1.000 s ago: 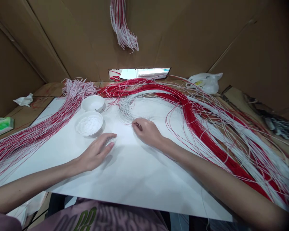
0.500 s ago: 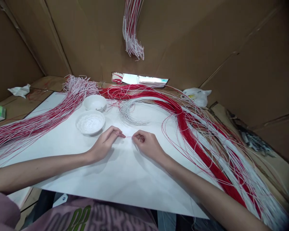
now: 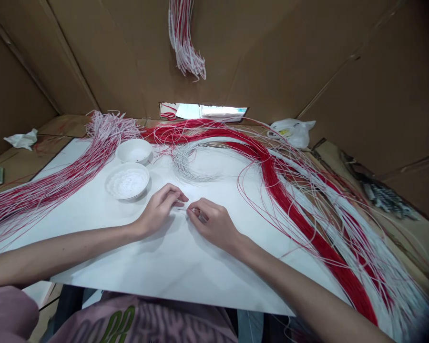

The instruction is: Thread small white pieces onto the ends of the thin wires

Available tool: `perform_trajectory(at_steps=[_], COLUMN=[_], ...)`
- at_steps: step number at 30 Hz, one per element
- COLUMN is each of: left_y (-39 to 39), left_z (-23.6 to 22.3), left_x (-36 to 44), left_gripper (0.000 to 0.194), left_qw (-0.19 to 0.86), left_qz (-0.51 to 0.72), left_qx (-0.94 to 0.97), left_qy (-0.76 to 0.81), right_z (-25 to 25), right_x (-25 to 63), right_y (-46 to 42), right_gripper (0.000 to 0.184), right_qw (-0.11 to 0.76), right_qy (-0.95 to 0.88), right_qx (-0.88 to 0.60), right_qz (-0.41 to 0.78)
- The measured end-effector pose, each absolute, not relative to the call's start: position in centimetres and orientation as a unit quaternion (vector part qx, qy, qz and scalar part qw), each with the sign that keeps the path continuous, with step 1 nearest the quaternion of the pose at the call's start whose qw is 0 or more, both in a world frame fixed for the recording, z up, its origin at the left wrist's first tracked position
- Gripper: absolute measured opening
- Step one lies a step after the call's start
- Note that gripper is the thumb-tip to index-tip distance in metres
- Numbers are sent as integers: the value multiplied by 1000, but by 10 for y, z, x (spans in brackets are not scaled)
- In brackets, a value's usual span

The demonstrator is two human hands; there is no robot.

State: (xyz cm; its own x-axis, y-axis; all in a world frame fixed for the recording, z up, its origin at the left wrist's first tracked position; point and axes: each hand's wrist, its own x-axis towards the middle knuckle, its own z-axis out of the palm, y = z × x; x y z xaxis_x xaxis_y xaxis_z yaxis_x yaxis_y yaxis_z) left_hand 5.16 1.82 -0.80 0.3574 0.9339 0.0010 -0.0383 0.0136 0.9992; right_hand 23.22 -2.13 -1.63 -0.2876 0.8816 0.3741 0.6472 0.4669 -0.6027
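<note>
In the head view, the right hand (image 3: 216, 223) pinches a thin string (image 3: 182, 209) in its fingertips, just over the white board (image 3: 157, 271). The left hand (image 3: 160, 208) is curled close by, and I cannot tell if it holds anything. The bowl (image 3: 127, 183) with white bits sits near it. The string looks very light and bendy, so it may flop or slip. It seems best to pinch it softly, close to its tip
</note>
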Motion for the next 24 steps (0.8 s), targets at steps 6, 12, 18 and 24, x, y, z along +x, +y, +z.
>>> perform_trajectory(at_steps=[6,12,18,24], left_y=[19,20,14,0], left_z=[-9,-11,-1,9], left_x=[54,52,43,29], left_gripper=[22,20,13,11], left_qw=[603,614,520,404], left_qz=[402,396,381,340], left_qx=[561,555,647,757], left_qy=[400,398,408,385], right_z=[-15,-14,-8,1], right_x=[233,233,233,231], right_y=[-20,-19,-21,-25], right_gripper=[12,11,9,9], right_qw=[335,336,379,411], right_qy=[-794,-792,-760,-726], right_qx=[-471,-460,-460,-457], right_qz=[189,218,261,308])
